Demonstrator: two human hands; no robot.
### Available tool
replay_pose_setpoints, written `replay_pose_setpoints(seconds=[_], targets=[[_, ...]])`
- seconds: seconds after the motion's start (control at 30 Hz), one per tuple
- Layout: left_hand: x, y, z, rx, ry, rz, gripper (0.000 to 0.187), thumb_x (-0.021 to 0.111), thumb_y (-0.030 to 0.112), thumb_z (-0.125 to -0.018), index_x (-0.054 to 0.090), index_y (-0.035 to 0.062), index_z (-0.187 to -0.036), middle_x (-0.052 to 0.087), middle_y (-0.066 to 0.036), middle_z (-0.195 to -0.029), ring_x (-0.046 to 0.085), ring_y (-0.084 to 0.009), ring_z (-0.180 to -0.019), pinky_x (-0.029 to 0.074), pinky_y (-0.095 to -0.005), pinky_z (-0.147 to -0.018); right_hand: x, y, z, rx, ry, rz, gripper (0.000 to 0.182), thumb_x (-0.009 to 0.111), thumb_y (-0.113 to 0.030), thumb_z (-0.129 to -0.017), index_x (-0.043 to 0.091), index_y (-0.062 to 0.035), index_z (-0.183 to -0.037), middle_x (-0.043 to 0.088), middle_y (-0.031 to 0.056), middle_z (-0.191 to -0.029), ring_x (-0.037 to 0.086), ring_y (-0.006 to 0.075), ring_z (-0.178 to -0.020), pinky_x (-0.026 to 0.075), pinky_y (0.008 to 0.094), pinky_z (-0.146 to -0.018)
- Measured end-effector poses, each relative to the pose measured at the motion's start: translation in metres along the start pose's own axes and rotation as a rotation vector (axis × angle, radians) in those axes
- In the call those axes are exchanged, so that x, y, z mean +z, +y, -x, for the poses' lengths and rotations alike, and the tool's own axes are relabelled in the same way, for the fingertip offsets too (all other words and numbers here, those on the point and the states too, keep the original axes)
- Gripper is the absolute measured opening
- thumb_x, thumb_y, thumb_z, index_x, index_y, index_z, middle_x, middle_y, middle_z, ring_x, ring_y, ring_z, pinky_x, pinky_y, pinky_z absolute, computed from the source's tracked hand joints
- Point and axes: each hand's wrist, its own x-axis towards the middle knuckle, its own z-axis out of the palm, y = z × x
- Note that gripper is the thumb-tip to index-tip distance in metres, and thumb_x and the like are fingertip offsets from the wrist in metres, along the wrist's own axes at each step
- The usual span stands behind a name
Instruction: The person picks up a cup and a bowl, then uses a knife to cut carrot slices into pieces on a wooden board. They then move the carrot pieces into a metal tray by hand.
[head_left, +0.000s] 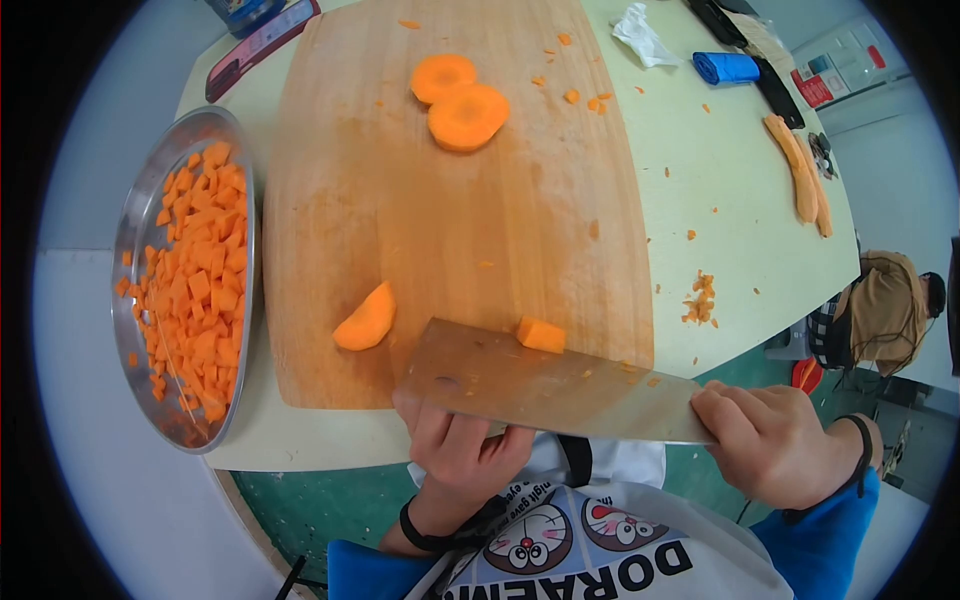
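My right hand (755, 440) is closed around the handle end of a cleaver (540, 385), whose broad blade lies slanted over the near edge of the wooden cutting board (330, 200). At the blade's left end, my left hand (465, 450) has its fingers curled against the lower edge; the blade hides part of them. A small carrot block (541, 335) sits by the blade's upper edge. Left of the blade lies a half-round carrot piece (366, 318). Two carrot slices (468, 117) overlap farther back on the board.
An oval metal tray (124, 290) of diced carrot stands left of the board. Toward the table's right are carrot scraps (700, 300), two long carrot pieces (795, 170), a blue roll (725, 68) and crumpled tissue (642, 35). A phone (262, 48) lies at the back left.
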Motion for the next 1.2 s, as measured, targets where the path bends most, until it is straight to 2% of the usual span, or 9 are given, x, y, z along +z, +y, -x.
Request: replay_pose_setpoints(seconds=[0.1,0.33,0.6,0.8,0.9,0.97,1.0,1.07,1.2], targets=[[-0.001,-0.001,0.005,-0.025,-0.021,0.014,0.027,0.073,0.006,-0.058,0.066,0.0061,-0.084,0.061,-0.008,-0.092,0.054,-0.0268,-0.084,0.036,-0.0352,-0.071,0.002,-0.002,0.002,-0.005,0.007,0.045,0.017,0.058,-0.003,-0.068,0.048,0.0016,-0.081,0.043,0.0045,-0.061,0.048,0.0137,-0.043,0.040,0.0280,-0.037],[-0.001,0.002,0.000,-0.024,-0.042,-0.012,0.028,0.074,0.007,-0.058,0.066,0.0056,-0.085,0.061,-0.007,-0.090,0.054,-0.0271,-0.086,0.037,-0.0391,-0.074,-0.004,0.001,-0.004,0.031,-0.047,-0.049,0.015,0.057,-0.004,-0.068,0.045,-0.0024,-0.076,0.043,0.0052,-0.060,0.050,0.0166,-0.044,0.041,0.0291,-0.038],[0.001,0.009,-0.012,-0.025,0.003,0.002,0.027,0.076,0.005,-0.054,0.065,0.0049,-0.078,0.062,-0.005,-0.086,0.056,-0.0252,-0.079,0.036,-0.0341,-0.073,-0.007,-0.005,-0.011,0.069,-0.070,-0.037,0.015,0.057,-0.003,-0.067,0.044,-0.0027,-0.075,0.042,0.0056,-0.059,0.050,0.0183,-0.044,0.041,0.0300,-0.038],[0.006,0.008,-0.014,0.042,0.061,-0.010,0.026,0.077,0.003,-0.056,0.064,0.0064,-0.078,0.060,-0.005,-0.085,0.056,-0.0232,-0.078,0.037,-0.0319,-0.072,-0.006,-0.006,-0.014,0.077,-0.080,-0.018,0.017,0.056,-0.001,-0.068,0.042,-0.0016,-0.078,0.044,0.0078,-0.059,0.051,0.0217,-0.043,0.041,0.0319,-0.037],[0.006,0.008,-0.013,0.085,0.043,-0.031,0.027,0.077,-0.002,-0.059,0.062,0.0026,-0.081,0.060,-0.009,-0.085,0.055,-0.0246,-0.080,0.042,-0.0315,-0.071,-0.004,-0.003,-0.018,0.086,-0.077,-0.049,0.017,0.056,-0.002,-0.070,0.042,0.0002,-0.080,0.049,0.0108,-0.058,0.055,0.0263,-0.046,0.042,0.0347,-0.038],[0.006,0.009,-0.010,0.089,0.056,-0.022,0.026,0.077,-0.001,-0.060,0.062,0.0027,-0.081,0.060,-0.009,-0.084,0.055,-0.0244,-0.079,0.042,-0.0314,-0.071,-0.004,0.001,-0.019,0.098,-0.097,-0.151,0.014,0.055,-0.006,-0.080,0.043,0.0013,-0.080,0.053,0.0142,-0.057,0.057,0.0313,-0.050,0.044,0.0378,-0.041],[0.007,0.008,-0.012,0.072,0.068,-0.006,0.025,0.077,0.000,-0.061,0.063,0.0028,-0.082,0.060,-0.009,-0.083,0.055,-0.0241,-0.079,0.042,-0.0313,-0.072,-0.003,0.001,-0.017,0.096,-0.066,-0.143,0.014,0.055,-0.006,-0.080,0.043,0.0013,-0.080,0.053,0.0142,-0.057,0.057,0.0313,-0.050,0.044,0.0378,-0.041],[0.006,0.009,-0.012,0.104,0.075,-0.027,0.024,0.077,0.001,-0.063,0.063,0.0027,-0.082,0.059,-0.009,-0.082,0.055,-0.0240,-0.079,0.042,-0.0314,-0.072,-0.003,0.004,-0.014,0.148,-0.051,-0.248,0.017,0.052,-0.012,-0.088,0.045,0.0005,-0.080,0.054,0.0151,-0.055,0.057,0.0336,-0.051,0.044,0.0397,-0.044],[0.004,0.010,-0.009,0.095,0.110,-0.020,0.019,0.074,0.001,-0.066,0.063,0.0024,-0.081,0.059,-0.008,-0.081,0.055,-0.0241,-0.078,0.042,-0.0324,-0.072,-0.007,-0.001,-0.004,0.170,0.021,-0.245,0.020,0.051,-0.017,-0.091,0.046,-0.0016,-0.080,0.053,0.0137,-0.055,0.055,0.0335,-0.050,0.044,0.0399,-0.044]])
